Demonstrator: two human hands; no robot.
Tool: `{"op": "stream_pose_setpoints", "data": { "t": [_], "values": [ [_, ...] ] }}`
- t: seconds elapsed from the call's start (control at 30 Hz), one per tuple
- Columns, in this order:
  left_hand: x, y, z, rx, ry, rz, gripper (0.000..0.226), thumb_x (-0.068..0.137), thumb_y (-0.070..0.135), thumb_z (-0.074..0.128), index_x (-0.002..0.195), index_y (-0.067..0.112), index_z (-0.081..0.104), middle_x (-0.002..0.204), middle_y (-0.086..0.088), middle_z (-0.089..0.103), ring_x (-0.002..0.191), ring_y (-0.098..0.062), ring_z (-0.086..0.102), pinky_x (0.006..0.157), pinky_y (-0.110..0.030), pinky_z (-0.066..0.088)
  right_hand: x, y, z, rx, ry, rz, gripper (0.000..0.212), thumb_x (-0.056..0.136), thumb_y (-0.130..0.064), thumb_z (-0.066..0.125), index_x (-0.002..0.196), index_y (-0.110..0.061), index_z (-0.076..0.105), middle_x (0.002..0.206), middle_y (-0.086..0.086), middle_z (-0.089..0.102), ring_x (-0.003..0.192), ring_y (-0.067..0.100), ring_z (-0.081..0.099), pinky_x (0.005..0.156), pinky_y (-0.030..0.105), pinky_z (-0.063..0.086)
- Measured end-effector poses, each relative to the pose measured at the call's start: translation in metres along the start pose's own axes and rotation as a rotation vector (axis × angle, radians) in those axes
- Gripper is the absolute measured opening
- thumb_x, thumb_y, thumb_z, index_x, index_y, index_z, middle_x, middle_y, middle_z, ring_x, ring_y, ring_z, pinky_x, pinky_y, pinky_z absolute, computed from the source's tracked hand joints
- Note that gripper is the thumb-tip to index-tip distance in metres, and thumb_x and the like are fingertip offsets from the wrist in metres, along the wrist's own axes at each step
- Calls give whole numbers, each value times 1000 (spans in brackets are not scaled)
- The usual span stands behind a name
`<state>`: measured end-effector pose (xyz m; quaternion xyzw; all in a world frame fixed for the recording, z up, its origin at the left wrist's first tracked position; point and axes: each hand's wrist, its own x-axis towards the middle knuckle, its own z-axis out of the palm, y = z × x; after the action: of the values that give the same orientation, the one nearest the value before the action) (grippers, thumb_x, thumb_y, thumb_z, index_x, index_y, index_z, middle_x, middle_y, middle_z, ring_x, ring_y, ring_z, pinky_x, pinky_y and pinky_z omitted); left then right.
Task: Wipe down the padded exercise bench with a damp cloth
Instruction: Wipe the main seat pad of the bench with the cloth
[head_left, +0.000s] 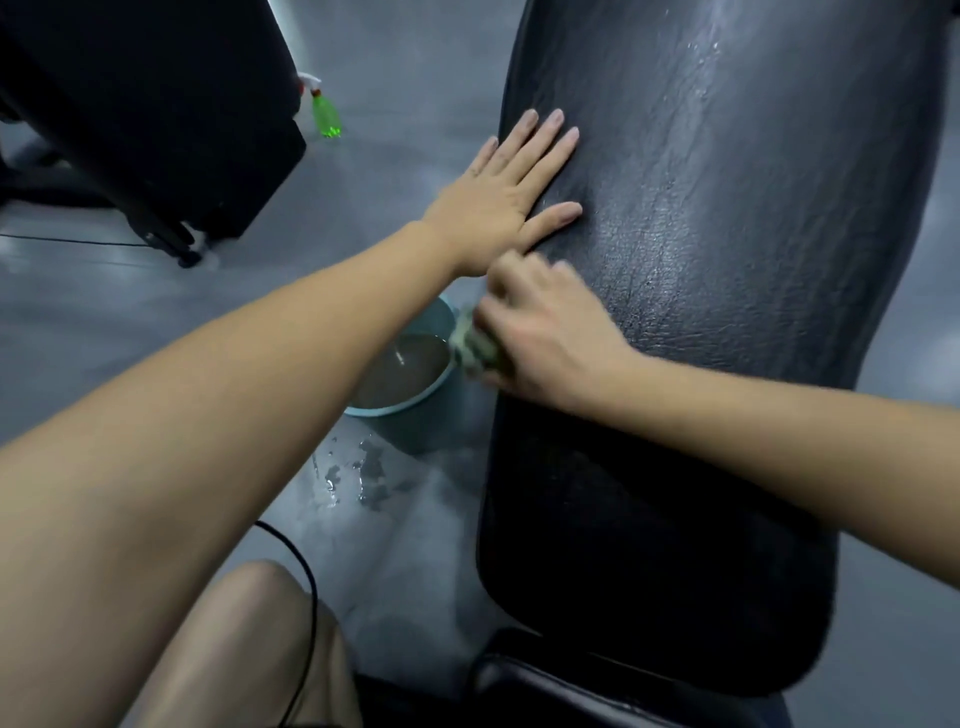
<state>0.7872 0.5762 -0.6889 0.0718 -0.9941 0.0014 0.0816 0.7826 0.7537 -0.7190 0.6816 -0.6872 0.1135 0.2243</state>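
Observation:
The black padded bench fills the right half of the view, its upper surface shiny and wet. My left hand lies flat with straight fingers on the pad's left edge. Just below it, my right hand grips a bunched greenish cloth against the pad's left side; the hand is motion-blurred and covers most of the cloth.
A light blue bucket of murky water stands on the grey floor beside the bench, with water splashes in front of it. A green spray bottle lies farther back. Another black padded piece of equipment is at upper left. A black cable runs past my knee.

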Motion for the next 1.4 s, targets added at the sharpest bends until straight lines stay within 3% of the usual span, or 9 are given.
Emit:
{"op": "stream_pose_setpoints", "data": {
  "t": [0.1, 0.4, 0.57, 0.8, 1.0, 1.1, 1.2, 1.3, 1.4],
  "values": [
    [-2, 1, -1, 5, 6, -13, 79, 100, 69, 17, 164, 25, 5, 172, 3, -2, 157, -19, -6, 127, -47, 2, 4, 5, -1, 44, 5, 68, 43, 86, -49, 47, 98, -12, 66, 105, 17, 58, 95, 37, 52, 71, 44, 38],
    [-6, 7, -7, -79, -20, -34, 75, 103, 67, 23, 164, 27, 5, 171, 5, -4, 157, -16, -8, 127, -49, 2, -111, -121, 0, 497, -382, -556, 27, 95, -21, 38, 104, -13, 62, 111, 6, 59, 116, 31, 54, 116, 41, 31],
    [-7, 7, -3, -105, 1, -49, 72, 105, 63, 25, 164, 26, 7, 171, 4, -3, 157, -17, -8, 127, -48, 2, -100, -102, 0, 532, -250, -496, 20, 103, -11, 41, 94, -12, 60, 97, 11, 58, 92, 35, 56, 103, 43, 43],
    [-5, 5, -1, -133, 9, -29, 70, 106, 59, 25, 164, 26, 8, 171, 4, -2, 157, -18, -9, 127, -48, 1, -1, 27, -4, 245, 15, 134, 23, 87, -18, 54, 104, -5, 64, 109, 20, 59, 97, 39, 57, 74, 50, 52],
    [-4, 2, -3, -170, -20, -25, 68, 106, 59, 25, 164, 27, 6, 171, 4, -5, 157, -17, -11, 127, -50, 2, -48, -60, -10, 397, -236, -345, 13, 88, -18, 56, 88, -9, 65, 97, 12, 59, 96, 35, 56, 90, 46, 47],
    [-4, 0, -4, -191, -28, -27, 69, 106, 59, 26, 164, 28, 6, 171, 5, -6, 157, -17, -12, 127, -51, 2, -49, -68, -7, 355, -240, -502, 11, 90, -19, 55, 87, -11, 63, 92, 8, 60, 86, 32, 56, 81, 42, 46],
    [-4, 1, -2, -203, -21, -24, 67, 107, 56, 28, 164, 27, 7, 171, 4, -4, 157, -17, -11, 128, -47, 3, -13, -29, 2, 290, -108, -355, 16, 87, -27, 56, 84, -15, 66, 87, 7, 60, 79, 32, 58, 66, 41, 48],
    [-3, -2, -5, -257, -30, -12, 59, 110, 46, 29, 164, 27, 11, 171, 6, -2, 157, -16, -10, 127, -41, 2, 18, 21, -3, 382, -100, -88, 30, 86, -39, 59, 90, -12, 74, 88, 8, 62, 82, 33, 61, 73, 45, 53],
    [-1, -13, -16, -305, -72, 25, 53, 111, 44, 26, 162, 33, 16, 171, 10, 2, 156, -11, -6, 128, -47, 4, -6, 4, -10, 493, -155, -136, 29, 89, -38, 61, 102, -14, 73, 101, 7, 64, 92, 29, 63, 81, 40, 55]
  ]
}}
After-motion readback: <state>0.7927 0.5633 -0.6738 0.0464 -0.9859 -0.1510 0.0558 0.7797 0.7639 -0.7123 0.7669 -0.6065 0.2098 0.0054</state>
